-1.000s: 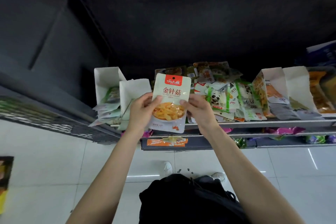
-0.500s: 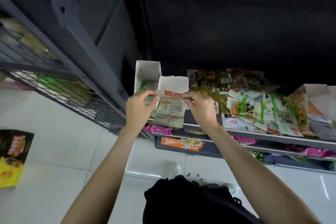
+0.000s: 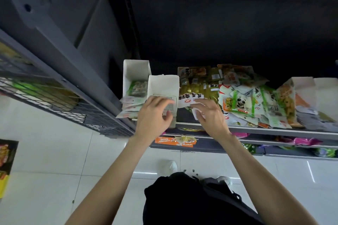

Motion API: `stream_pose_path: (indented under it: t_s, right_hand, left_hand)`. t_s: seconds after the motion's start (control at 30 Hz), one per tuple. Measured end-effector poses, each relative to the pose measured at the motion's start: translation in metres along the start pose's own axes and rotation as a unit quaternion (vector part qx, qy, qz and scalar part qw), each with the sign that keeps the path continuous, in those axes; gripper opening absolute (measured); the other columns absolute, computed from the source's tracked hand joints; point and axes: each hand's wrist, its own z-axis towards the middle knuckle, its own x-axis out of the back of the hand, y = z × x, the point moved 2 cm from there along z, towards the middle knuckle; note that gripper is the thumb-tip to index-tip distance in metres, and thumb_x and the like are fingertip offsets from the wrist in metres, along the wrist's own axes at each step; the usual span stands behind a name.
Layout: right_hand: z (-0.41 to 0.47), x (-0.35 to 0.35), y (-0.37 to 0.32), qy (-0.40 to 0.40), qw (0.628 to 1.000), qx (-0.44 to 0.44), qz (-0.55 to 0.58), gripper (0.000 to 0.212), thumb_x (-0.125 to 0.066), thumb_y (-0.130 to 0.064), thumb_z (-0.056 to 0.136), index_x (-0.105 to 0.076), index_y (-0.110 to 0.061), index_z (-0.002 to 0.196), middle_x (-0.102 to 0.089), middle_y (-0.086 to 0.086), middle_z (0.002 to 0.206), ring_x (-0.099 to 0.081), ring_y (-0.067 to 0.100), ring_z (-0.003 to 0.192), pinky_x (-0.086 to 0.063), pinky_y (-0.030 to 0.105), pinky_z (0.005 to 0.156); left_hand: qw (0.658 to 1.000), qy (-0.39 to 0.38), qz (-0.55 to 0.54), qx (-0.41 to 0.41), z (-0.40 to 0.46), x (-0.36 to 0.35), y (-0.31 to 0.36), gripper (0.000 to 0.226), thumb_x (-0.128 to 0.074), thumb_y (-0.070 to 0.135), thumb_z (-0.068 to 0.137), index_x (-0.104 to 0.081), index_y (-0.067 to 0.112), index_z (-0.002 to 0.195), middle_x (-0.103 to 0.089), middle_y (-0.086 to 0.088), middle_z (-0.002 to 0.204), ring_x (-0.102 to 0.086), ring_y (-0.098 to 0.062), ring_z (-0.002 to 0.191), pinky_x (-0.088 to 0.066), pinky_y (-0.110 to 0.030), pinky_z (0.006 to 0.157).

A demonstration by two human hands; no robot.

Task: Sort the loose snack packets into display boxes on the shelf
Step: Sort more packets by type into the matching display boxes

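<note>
Two white display boxes stand at the shelf's left end. The far-left box (image 3: 136, 71) holds green packets. Lying back side up in the second box (image 3: 162, 86) is a grey-white snack packet (image 3: 169, 107). My left hand (image 3: 152, 115) pinches the lower edge of that packet between curled fingers and thumb. My right hand (image 3: 209, 115) hovers just right of the box with relaxed, spread fingers. It rests over a white and red packet (image 3: 187, 99) at the edge of the heap of loose packets (image 3: 237, 100).
More white display boxes (image 3: 303, 86) stand at the right of the shelf (image 3: 274, 130). Lower shelves (image 3: 201, 147) carry pink and orange packs. A wire rack (image 3: 54, 100) juts out on the left. A printed carton (image 3: 5, 160) sits on the tiled floor, and a black bag (image 3: 192, 201) hangs below me.
The orange-pictured packet held upright in both hands was tipped flat and laid into the second box. My right hand has let go and moved right, to the heap.
</note>
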Motion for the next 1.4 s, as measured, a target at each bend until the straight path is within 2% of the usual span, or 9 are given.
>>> stream_pose_path:
  t_s: [0.13, 0.2, 0.4, 0.6, 0.87, 1.0, 1.07, 1.23, 1.4]
  right_hand:
    - [-0.026, 0.018, 0.048, 0.017, 0.993, -0.117, -0.005, 0.030, -0.062, 0.004, 0.082, -0.069, -0.009, 0.108, -0.069, 0.010, 0.106, -0.063, 0.033, 0.099, -0.054, 0.047, 0.080]
    - [-0.035, 0.023, 0.066, -0.013, 0.987, -0.156, -0.037, 0.038, -0.062, 0.001, 0.083, -0.064, -0.011, 0.119, -0.064, 0.013, 0.118, -0.058, 0.034, 0.109, -0.051, 0.047, 0.090]
    - [-0.040, 0.024, 0.092, -0.131, 0.977, -0.148, -0.075, 0.050, -0.054, -0.018, 0.093, -0.042, -0.023, 0.142, -0.034, 0.005, 0.149, -0.024, 0.023, 0.141, -0.019, 0.035, 0.114]
    - [-0.038, 0.029, 0.106, -0.137, 0.980, -0.121, -0.079, 0.046, -0.055, -0.020, 0.093, -0.046, -0.021, 0.138, -0.035, 0.006, 0.148, -0.025, 0.024, 0.140, -0.020, 0.037, 0.114]
    - [-0.037, 0.020, 0.111, -0.138, 0.980, -0.115, -0.086, 0.043, -0.054, -0.019, 0.092, -0.049, -0.018, 0.135, -0.037, 0.009, 0.147, -0.024, 0.025, 0.140, -0.015, 0.039, 0.115]
    - [-0.035, 0.018, 0.109, -0.137, 0.979, -0.124, -0.082, 0.043, -0.054, -0.020, 0.092, -0.050, -0.017, 0.135, -0.039, 0.010, 0.146, -0.025, 0.026, 0.140, -0.015, 0.039, 0.115]
    - [-0.035, 0.020, 0.109, -0.138, 0.980, -0.123, -0.076, 0.044, -0.054, -0.020, 0.092, -0.049, -0.018, 0.136, -0.039, 0.009, 0.146, -0.025, 0.026, 0.140, -0.014, 0.038, 0.115]
    - [-0.031, 0.022, 0.109, -0.153, 0.976, -0.138, -0.068, 0.044, -0.053, -0.022, 0.094, -0.047, -0.020, 0.137, -0.035, 0.006, 0.148, -0.021, 0.024, 0.141, -0.013, 0.038, 0.115]
    - [-0.029, 0.022, 0.100, -0.152, 0.973, -0.161, -0.059, 0.043, -0.054, -0.022, 0.093, -0.048, -0.020, 0.136, -0.034, 0.008, 0.148, -0.022, 0.027, 0.140, -0.018, 0.040, 0.114]
  left_hand:
    - [0.993, -0.025, -0.113, 0.012, 0.008, -0.045, 0.045, 0.020, -0.057, 0.020, 0.085, -0.065, 0.017, 0.103, -0.068, 0.004, 0.097, -0.061, -0.013, 0.091, -0.054, -0.030, 0.075]
    - [0.987, -0.068, -0.132, 0.060, 0.018, -0.074, 0.058, 0.026, -0.058, 0.020, 0.089, -0.059, 0.016, 0.114, -0.065, 0.002, 0.109, -0.058, -0.015, 0.102, -0.051, -0.031, 0.086]
    - [0.973, -0.156, 0.038, 0.164, 0.050, -0.140, 0.047, 0.047, -0.048, 0.038, 0.094, -0.039, 0.020, 0.137, -0.049, -0.003, 0.136, -0.044, -0.020, 0.125, -0.028, -0.031, 0.106]
    - [0.922, -0.344, 0.063, 0.163, 0.050, -0.174, 0.039, 0.060, -0.027, 0.047, 0.099, -0.009, 0.025, 0.152, -0.001, -0.012, 0.159, -0.002, -0.037, 0.144, -0.007, -0.046, 0.116]
    - [0.967, -0.248, 0.012, 0.061, 0.014, -0.172, 0.049, 0.052, -0.033, 0.047, 0.093, -0.040, 0.028, 0.141, -0.046, 0.002, 0.142, -0.043, -0.019, 0.130, -0.034, -0.038, 0.108]
    - [0.964, -0.171, -0.072, 0.191, 0.028, -0.168, 0.049, 0.069, -0.064, 0.039, 0.085, -0.029, 0.019, 0.140, -0.042, -0.010, 0.136, -0.047, -0.023, 0.121, -0.046, -0.036, 0.099]
    - [0.948, -0.190, -0.033, 0.252, 0.035, -0.173, 0.049, 0.082, -0.067, 0.049, 0.080, -0.025, 0.012, 0.140, -0.036, -0.015, 0.135, -0.041, -0.028, 0.124, -0.044, -0.035, 0.097]
    - [0.935, -0.254, 0.066, 0.239, 0.038, -0.182, 0.049, 0.093, -0.070, 0.049, 0.076, -0.018, 0.012, 0.143, -0.020, -0.017, 0.146, -0.028, -0.034, 0.132, -0.034, -0.038, 0.107]
    - [0.945, -0.285, 0.050, 0.150, 0.040, -0.165, 0.054, 0.052, -0.049, 0.028, 0.096, -0.030, 0.011, 0.141, -0.050, -0.012, 0.133, -0.057, -0.032, 0.113, -0.049, -0.038, 0.089]
